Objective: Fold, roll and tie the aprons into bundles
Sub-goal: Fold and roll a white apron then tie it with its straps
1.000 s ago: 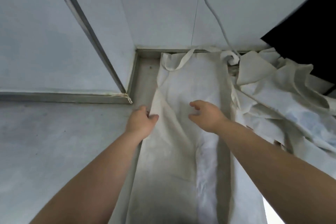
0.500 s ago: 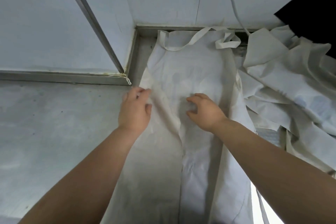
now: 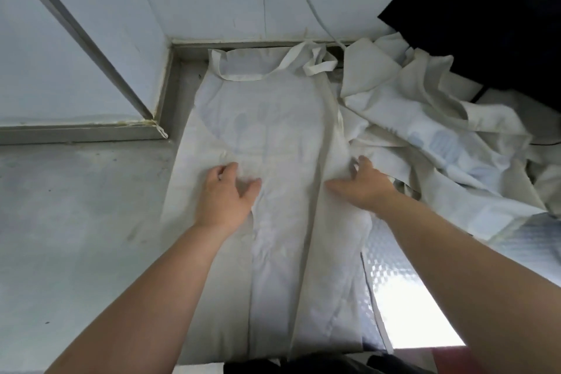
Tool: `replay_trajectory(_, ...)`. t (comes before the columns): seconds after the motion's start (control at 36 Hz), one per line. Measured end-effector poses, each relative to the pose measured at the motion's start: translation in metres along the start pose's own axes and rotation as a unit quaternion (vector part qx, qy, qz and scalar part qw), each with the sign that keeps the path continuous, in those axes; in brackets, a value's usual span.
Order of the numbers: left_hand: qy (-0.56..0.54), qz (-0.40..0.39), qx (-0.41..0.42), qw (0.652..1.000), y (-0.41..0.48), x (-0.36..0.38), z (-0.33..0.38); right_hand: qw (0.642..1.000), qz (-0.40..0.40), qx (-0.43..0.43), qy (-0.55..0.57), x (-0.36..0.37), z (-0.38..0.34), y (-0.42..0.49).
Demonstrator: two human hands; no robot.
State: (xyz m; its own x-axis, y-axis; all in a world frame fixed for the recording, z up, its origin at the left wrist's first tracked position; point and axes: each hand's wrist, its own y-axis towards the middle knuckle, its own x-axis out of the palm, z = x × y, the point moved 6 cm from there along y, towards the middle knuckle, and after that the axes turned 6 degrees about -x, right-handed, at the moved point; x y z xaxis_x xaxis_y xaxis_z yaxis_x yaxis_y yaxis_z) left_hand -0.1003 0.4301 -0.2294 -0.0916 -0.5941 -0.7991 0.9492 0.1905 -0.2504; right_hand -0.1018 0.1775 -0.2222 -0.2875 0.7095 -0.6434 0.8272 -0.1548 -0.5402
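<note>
apron [image 3: 273, 130] lies folded narrow on worktop [image 3: 76, 222] | left hand [image 3: 226, 191] flat, fingers open, pressing it | right hand [image 3: 361, 187] fingers curl on its right edge | risk: a hard tug may pull the fold open

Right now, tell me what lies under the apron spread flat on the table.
Grey table shows left of the apron, and a shiny textured sheet pokes out beneath its right edge. Anything directly below is covered.
</note>
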Motion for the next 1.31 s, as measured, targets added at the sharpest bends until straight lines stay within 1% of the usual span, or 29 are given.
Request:
replay_trajectory(0.03,0.014,-0.019,0.0,1.0,-0.001,0.003,-0.001,1.0,-0.012,0.007,0.009,0.001,0.003,-0.002)
replay_trajectory(0.11,0.071,-0.064,0.012,0.995,0.0,0.012,-0.001,1.0,-0.016,0.013,-0.018,-0.002,0.01,-0.005)
replay_trajectory(0.19,0.101,-0.059,0.0,0.993,0.001,0.011,-0.002,0.999,-0.002,-0.031,0.015,-0.008,-0.001,-0.01)
replay_trajectory(0.28,0.091,-0.046,-0.008,0.995,0.004,0.006,-0.001,0.996,-0.001,-0.077,0.046,-0.008,-0.023,-0.015)
replay_trajectory(0.36,0.035,-0.023,-0.011,0.999,0.009,-0.002,-0.002,0.988,-0.024,-0.1,0.116,0.002,-0.044,-0.014)
replay_trajectory(0.42,0.008,-0.014,-0.018,1.0,0.012,-0.006,-0.004,0.982,-0.06,-0.098,0.147,0.013,-0.057,-0.015)
replay_trajectory(0.44,-0.004,-0.01,-0.022,1.0,0.015,-0.009,-0.006,0.975,-0.094,-0.097,0.174,0.022,-0.064,-0.014)
replay_trajectory(0.53,-0.02,-0.01,-0.029,0.999,0.018,-0.013,-0.007,0.941,-0.197,-0.09,0.259,0.049,-0.075,-0.014)
replay_trajectory(0.58,-0.032,-0.012,-0.038,0.999,0.022,-0.015,-0.011,0.941,-0.227,-0.107,0.228,0.065,-0.08,-0.012)
replay_trajectory(0.61,-0.046,-0.016,-0.042,0.998,0.023,-0.014,-0.011,0.947,-0.223,-0.124,0.194,0.069,-0.08,-0.011)
replay_trajectory(0.69,-0.127,-0.036,-0.067,0.989,0.027,-0.013,-0.016,0.963,-0.166,-0.172,0.124,0.078,-0.092,-0.008)
replay_trajectory(0.72,-0.177,-0.048,-0.082,0.98,0.028,-0.012,-0.018,0.964,-0.153,-0.177,0.125,0.08,-0.095,-0.007)
replay_trajectory(0.78,-0.285,-0.079,-0.108,0.949,0.029,-0.008,-0.023,0.958,-0.168,-0.18,0.147,0.091,-0.1,-0.003)
replay_trajectory(0.83,-0.344,-0.107,-0.12,0.925,0.029,-0.005,-0.025,0.956,-0.193,-0.185,0.119,0.1,-0.106,-0.001)
replay_trajectory(0.92,-0.369,-0.135,-0.125,0.911,0.032,-0.004,-0.026,0.96,-0.203,-0.185,0.058,0.112,-0.112,0.003)
replay_trajectory(1.0,-0.371,-0.143,-0.123,0.909,0.033,-0.002,-0.027,0.966,-0.173,-0.182,0.055,0.112,-0.111,0.01)
replay_trajectory(1.08,-0.373,-0.141,-0.12,0.909,0.032,0.002,-0.028,0.967,-0.166,-0.156,0.111,0.105,-0.108,0.012)
replay_trajectory(1.14,-0.349,-0.146,-0.112,0.919,0.029,0.006,-0.025,0.965,-0.148,-0.12,0.18,0.094,-0.106,0.014)
replay_trajectory(1.19,-0.315,-0.145,-0.104,0.932,0.027,0.01,-0.023,0.955,-0.118,-0.077,0.261,0.082,-0.102,0.016)
replay_trajectory(1.22,-0.305,-0.143,-0.102,0.936,0.027,0.012,-0.023,0.94,-0.103,-0.051,0.32,0.074,-0.1,0.016)
replay_trajectory(1.28,-0.289,-0.135,-0.103,0.942,0.027,0.013,-0.021,0.886,-0.076,-0.001,0.458,0.056,-0.095,0.015)
replay_trajectory(1.31,-0.278,-0.132,-0.103,0.946,0.027,0.015,-0.02,0.86,-0.054,0.014,0.507,0.046,-0.09,0.015)
